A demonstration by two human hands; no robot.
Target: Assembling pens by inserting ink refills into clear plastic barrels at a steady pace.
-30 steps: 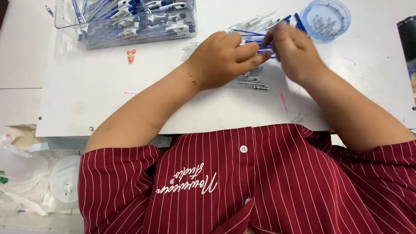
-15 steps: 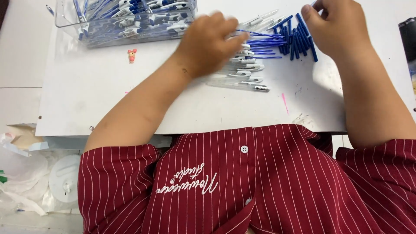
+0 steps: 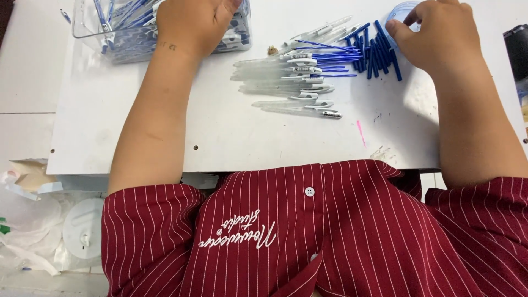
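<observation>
My left hand (image 3: 195, 22) rests over the clear box of pens (image 3: 110, 33), far left; my right hand (image 3: 434, 36) touches the blue tub (image 3: 399, 11), beside blue refills (image 3: 377, 52).

I see a white table (image 3: 231, 137) with clear pen barrels (image 3: 286, 74) at twelve o'clock and blue refills (image 3: 330, 56) beside blue caps (image 3: 379, 52). My shirt (image 3: 330, 236) at six o'clock is dark red with thin white stripes; the round tub (image 3: 404, 11) at one o'clock looks pale blue, though it's mostly hidden.

White table (image 3: 165, 137) over pale tiled floor (image 3: 22, 132).

Bright, even light from overhead; the white table (image 3: 231, 132) almost glares. A soft shadow falls beside the right forearm (image 3: 473, 126). Focus is crisp, with slight bending toward the edges.
</observation>
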